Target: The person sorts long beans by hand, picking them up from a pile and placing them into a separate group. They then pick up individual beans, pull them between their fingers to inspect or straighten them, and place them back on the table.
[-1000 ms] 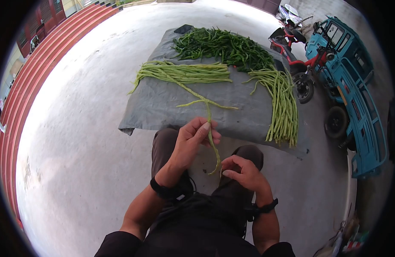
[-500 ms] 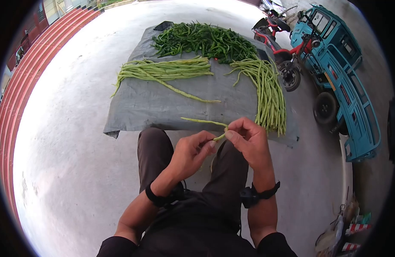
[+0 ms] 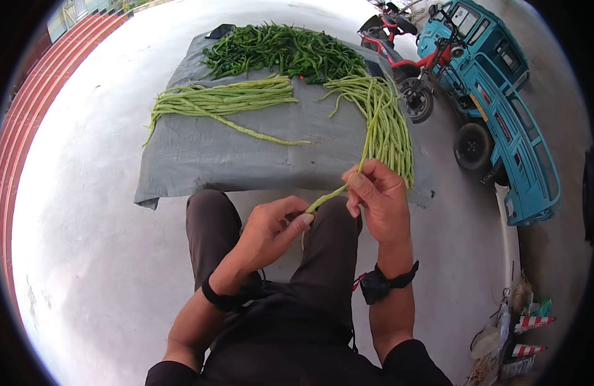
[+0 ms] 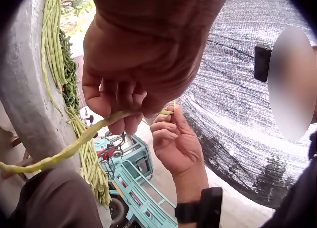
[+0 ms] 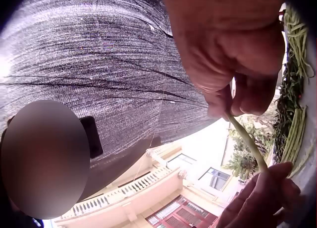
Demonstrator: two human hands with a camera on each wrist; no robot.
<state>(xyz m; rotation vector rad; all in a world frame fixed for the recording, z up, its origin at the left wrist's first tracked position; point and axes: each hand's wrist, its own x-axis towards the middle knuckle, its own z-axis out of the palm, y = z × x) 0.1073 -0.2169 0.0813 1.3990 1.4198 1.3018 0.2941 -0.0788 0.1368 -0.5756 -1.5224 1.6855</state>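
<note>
A long green bean [image 3: 326, 198] spans the gap between my two hands above my knees. My left hand [image 3: 266, 233] pinches it between thumb and fingers, and the bean's other length trails from that hand in the left wrist view [image 4: 69, 150]. Thumb and forefinger of my right hand [image 3: 382, 202] pinch the bean near one end. In front, on a grey sheet [image 3: 213, 157], lie a bundle of long beans [image 3: 236, 98] at the left and another bundle [image 3: 390, 132] at the right. One loose bean [image 3: 261, 134] sticks out from the left bundle.
Behind the bundles, a heap of green peppers [image 3: 284, 51] covers the sheet's far side. A blue cargo tricycle [image 3: 496, 122] and a red bike [image 3: 409, 67] stand at the right. Red steps [image 3: 52, 96] run along the left. Striped red-white objects [image 3: 532, 325] lie lower right.
At first only my left hand held the bean, which hung down. My right hand then came up and took hold of it too. Since then the hands have moved slightly apart along it.
</note>
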